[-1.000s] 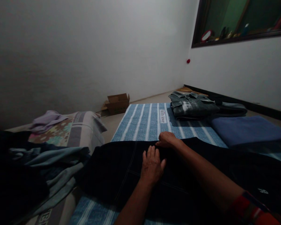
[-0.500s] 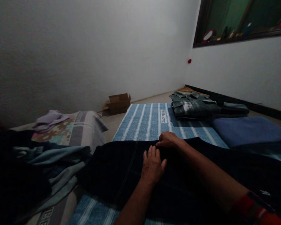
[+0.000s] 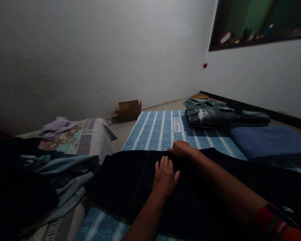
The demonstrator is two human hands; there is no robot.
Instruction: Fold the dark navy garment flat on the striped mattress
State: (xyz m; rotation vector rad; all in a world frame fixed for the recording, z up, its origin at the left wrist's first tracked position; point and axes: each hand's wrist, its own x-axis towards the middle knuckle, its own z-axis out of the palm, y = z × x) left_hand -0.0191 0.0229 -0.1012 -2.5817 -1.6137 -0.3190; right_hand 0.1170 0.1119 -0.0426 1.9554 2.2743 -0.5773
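Striped blue mat (image 3: 158, 129) — dark garment (image 3: 130, 180) spread across.

A dark navy denim garment with pale stitching (image 3: 130, 180) lies on a blue mat with white stripes (image 3: 160, 129); beyond are a faded grey-green folded denim jacket (image 3: 208, 113) and a plain blue folded cloth (image 3: 268, 142).

Left hand (image 3: 165, 177) flat on dark jeans (image 3: 130, 177), right hand (image 3: 181, 149) pinching edge
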